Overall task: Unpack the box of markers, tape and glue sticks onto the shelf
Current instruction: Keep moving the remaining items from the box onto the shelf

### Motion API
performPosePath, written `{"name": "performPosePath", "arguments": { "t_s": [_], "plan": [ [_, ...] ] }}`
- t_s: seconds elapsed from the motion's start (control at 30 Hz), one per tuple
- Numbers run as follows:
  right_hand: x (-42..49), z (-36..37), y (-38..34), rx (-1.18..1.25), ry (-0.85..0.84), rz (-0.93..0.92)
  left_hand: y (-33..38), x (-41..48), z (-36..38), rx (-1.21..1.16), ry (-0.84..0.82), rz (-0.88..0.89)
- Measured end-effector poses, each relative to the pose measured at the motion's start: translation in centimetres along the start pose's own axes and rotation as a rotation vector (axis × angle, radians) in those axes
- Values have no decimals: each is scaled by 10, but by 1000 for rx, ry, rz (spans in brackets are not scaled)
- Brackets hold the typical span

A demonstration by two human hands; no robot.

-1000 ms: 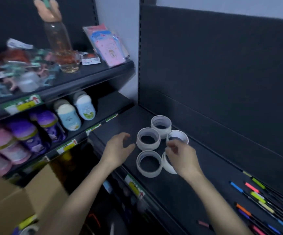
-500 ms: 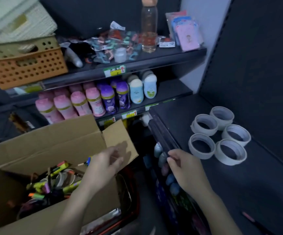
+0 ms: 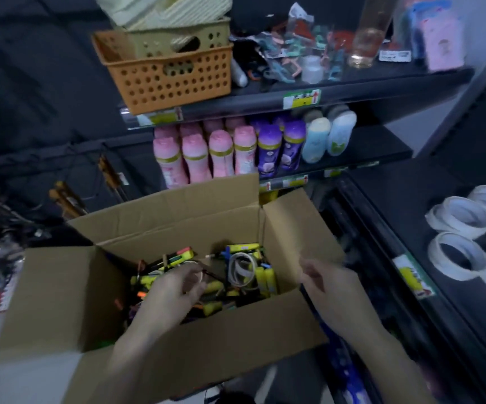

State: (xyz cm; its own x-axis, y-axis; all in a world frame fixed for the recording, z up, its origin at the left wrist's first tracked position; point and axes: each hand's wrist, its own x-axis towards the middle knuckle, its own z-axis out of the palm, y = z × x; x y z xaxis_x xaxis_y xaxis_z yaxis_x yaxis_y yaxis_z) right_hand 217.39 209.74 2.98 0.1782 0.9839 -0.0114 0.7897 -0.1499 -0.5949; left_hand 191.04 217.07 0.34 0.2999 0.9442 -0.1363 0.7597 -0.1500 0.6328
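Right, from my remote seat I see the cardboard box (image 3: pixel 177 345) standing open below the camera, flaps spread, left of the dark shelf (image 3: pixel 405 205). Inside lies a jumble of markers (image 3: pixel 177 255), mostly yellow and green, with a pale tape roll (image 3: pixel 240 269) on edge near the right wall and yellow sticks (image 3: pixel 268 279) just beside it; I can't say for sure those are glue. My left grip (image 3: pixel 175 290) is down in the box, fingers curled over the heap near a pale ring, but motion blur keeps me from telling whether it has hold of anything. My right grip (image 3: pixel 329 284) hovers over the box's right edge, fingers loosely bent and released, holding nothing. On the shelf to the right a cluster of white tape rolls (image 3: pixel 457 255) lies flat, touching one another. Behind the box, pink bottles (image 3: pixel 195 158) and purple bottles (image 3: pixel 268 150) stand in rows, with an orange basket (image 3: pixel 172 80) on the level above
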Motion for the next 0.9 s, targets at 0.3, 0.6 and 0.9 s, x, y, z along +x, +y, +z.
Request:
{"name": "performPosePath", "arguments": {
  "t_s": [0.3,0.6,0.9],
  "plan": [
    [15,69,-30,-89,-60,86,-82,16,-28,62,-144,-67],
    [27,102,-42,-109,-174,76,-133,70,-3,227,-294,-123],
    [51,115,-27,-151,-299,61,-164,120,21,290,-257,-351]
  ]
}}
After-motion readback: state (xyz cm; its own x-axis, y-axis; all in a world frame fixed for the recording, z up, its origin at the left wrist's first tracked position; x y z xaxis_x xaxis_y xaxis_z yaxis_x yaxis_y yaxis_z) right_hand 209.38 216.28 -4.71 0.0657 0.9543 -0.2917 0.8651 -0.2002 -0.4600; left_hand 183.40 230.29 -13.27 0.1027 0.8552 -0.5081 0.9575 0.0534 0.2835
